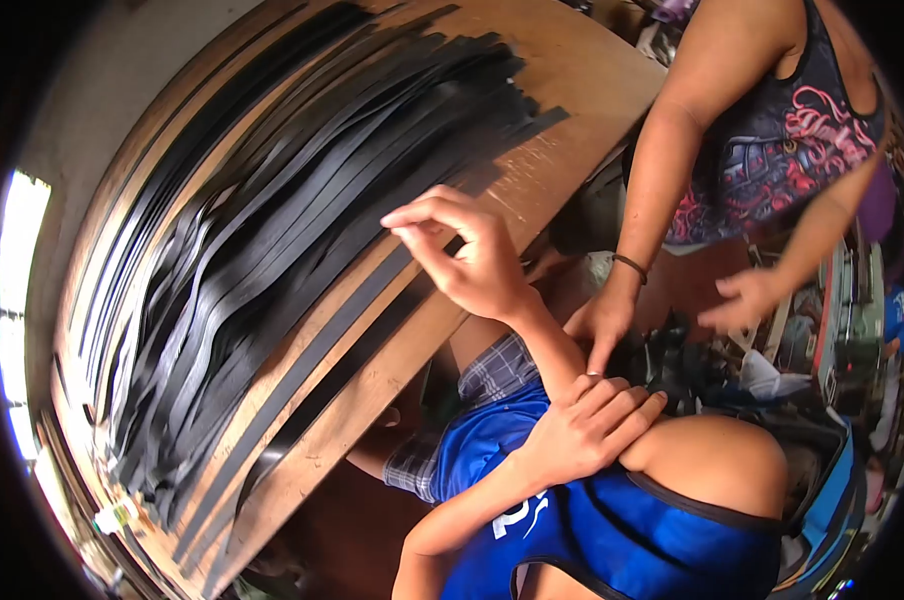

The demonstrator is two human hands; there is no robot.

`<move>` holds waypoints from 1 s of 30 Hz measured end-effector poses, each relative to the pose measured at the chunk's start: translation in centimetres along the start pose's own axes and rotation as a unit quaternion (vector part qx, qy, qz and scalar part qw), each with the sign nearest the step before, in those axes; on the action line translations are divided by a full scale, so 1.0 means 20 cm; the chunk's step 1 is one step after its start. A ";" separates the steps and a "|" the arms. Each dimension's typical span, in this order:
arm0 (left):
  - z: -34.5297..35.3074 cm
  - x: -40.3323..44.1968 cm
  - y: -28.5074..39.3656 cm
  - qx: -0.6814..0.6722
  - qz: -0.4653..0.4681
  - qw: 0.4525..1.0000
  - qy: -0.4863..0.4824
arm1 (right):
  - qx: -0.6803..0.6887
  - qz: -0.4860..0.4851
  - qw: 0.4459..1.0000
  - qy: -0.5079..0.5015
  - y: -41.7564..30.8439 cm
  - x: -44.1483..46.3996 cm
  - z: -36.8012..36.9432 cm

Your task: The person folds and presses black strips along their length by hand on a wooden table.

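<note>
My right hand (467, 255) is raised in front of the table edge, thumb and index fingertips brought together, with nothing visible between them. Behind it, flat black strips (342, 320) run along the wood. My left hand (592, 430) crosses my body, its fingers wrapped over my right arm near the elbow. Just above it, a co-worker's hand (607, 322), with a dark band at the wrist, points a finger down close to my arm; contact cannot be made out. The co-worker's other hand (747, 300) is held out with fingers apart, slightly blurred.
A large pile of black strips (302, 190) covers much of the wooden table (612, 75). The co-worker (762, 160) stands at the upper right. Plastic bags (772, 378) and assorted clutter lie at the right. A bright window (20, 290) is at the far left.
</note>
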State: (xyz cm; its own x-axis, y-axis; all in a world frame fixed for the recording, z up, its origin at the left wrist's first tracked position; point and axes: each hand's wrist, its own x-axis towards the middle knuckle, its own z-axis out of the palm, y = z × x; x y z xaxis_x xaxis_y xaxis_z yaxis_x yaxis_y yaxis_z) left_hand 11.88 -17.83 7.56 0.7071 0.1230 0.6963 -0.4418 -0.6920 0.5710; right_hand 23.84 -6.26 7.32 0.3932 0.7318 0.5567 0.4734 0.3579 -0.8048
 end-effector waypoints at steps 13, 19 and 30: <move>-0.57 -0.65 -0.13 0.213 -0.396 0.887 0.107 | -0.181 -0.034 0.959 -0.217 0.29 -0.20 -0.01; -1.00 -0.90 -0.09 0.396 -0.405 0.816 0.117 | -0.240 -0.014 0.911 -0.334 0.31 -0.21 -0.09; -1.01 -0.86 -0.24 0.401 -0.437 0.805 0.000 | -0.189 -0.077 0.876 -0.438 0.32 -0.15 0.06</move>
State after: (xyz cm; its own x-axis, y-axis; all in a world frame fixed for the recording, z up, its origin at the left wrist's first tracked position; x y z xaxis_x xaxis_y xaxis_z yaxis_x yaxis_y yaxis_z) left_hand -9.34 -2.13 1.59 0.5539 0.8127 0.1811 0.7232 -0.5773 0.3791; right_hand 24.76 -5.56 0.30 -0.3742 0.9154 0.1483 0.7603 0.3944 -0.5161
